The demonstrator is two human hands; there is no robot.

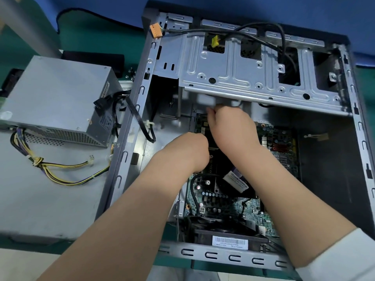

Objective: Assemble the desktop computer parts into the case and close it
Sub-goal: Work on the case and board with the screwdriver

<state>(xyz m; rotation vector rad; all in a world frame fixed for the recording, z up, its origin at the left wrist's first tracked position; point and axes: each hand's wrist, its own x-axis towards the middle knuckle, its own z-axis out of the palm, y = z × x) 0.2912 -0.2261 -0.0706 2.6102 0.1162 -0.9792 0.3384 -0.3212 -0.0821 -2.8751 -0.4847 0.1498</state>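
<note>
1. At centre frame: open computer case point(129, 122) lying on its side, motherboard point(229, 201) seated in its floor, drive cage point(243, 72) across the upper part.
2. Reaching into the case from below: right hand point(233, 126), fingertips bunched together at a blurred pale part just under the cage edge (what they pinch, cannot tell).
3. Just left of it: left hand point(190, 151), curled over the board, fingers hidden.
4. Left of frame, outside the case: power supply point(58, 98), its cable bundle point(60, 169) trailing below.
</note>
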